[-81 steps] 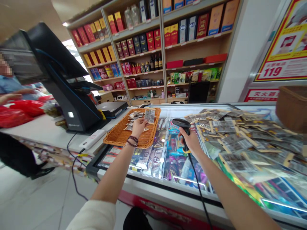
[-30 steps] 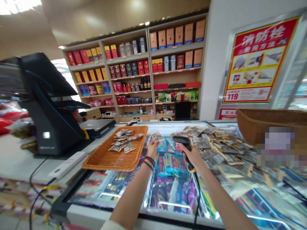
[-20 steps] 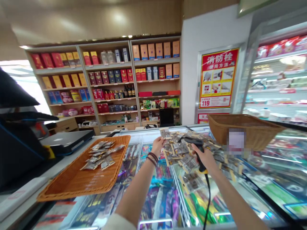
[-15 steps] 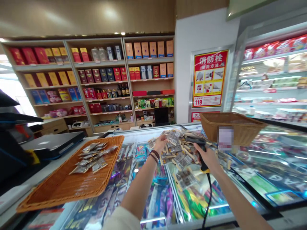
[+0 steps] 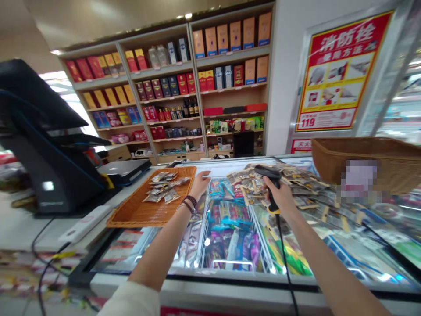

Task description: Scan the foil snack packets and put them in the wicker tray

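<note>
My right hand is wrapped round the handle of a black handheld barcode scanner. The scanner's head is over a spread of small clear snack packets lying on the glass freezer top. My left hand, with beaded bracelets at its wrist, hovers beside the right rim of an orange wicker basket. Its fingers point right, slightly apart, and no packet shows in them. Inside that basket lies a small heap of similar packets.
A brown basket stands on the glass at the right. Left are a black checkout terminal, a flat scale and a white power strip. The scanner's cable hangs over the freezer's front edge. Shelves of boxes line the back wall.
My left hand has moved left from the loose packets to the orange basket's rim. My right hand still holds the scanner over the packets. The view has turned left.
</note>
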Motion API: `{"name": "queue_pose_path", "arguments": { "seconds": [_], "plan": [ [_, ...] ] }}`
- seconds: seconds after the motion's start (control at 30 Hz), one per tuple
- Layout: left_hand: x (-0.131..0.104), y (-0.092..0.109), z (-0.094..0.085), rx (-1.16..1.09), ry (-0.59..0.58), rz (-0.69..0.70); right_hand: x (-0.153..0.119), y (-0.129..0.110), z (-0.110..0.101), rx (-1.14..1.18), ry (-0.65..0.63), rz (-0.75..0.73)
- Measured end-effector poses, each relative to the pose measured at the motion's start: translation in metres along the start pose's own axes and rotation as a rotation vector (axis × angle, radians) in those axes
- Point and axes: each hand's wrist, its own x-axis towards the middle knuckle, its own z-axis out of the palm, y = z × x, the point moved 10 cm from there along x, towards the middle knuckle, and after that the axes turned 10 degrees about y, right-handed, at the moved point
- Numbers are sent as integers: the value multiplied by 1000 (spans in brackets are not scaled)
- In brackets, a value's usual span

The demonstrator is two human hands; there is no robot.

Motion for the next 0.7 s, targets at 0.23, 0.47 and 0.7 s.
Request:
{"name": "queue_pose_path", "arguments": {
  "seconds": [0.23, 0.47, 0.7],
  "plan": [
    [11, -36, -161, 713, 89, 43, -47, 5, 116, 31, -222, -30],
    [-9, -78, -166, 924, -148, 43, -102, 25, 176, -60, -409, -47],
    [-21, -84, -131, 872, -438, 169, -111, 23, 178, -89, -462, -61]
  ]
}}
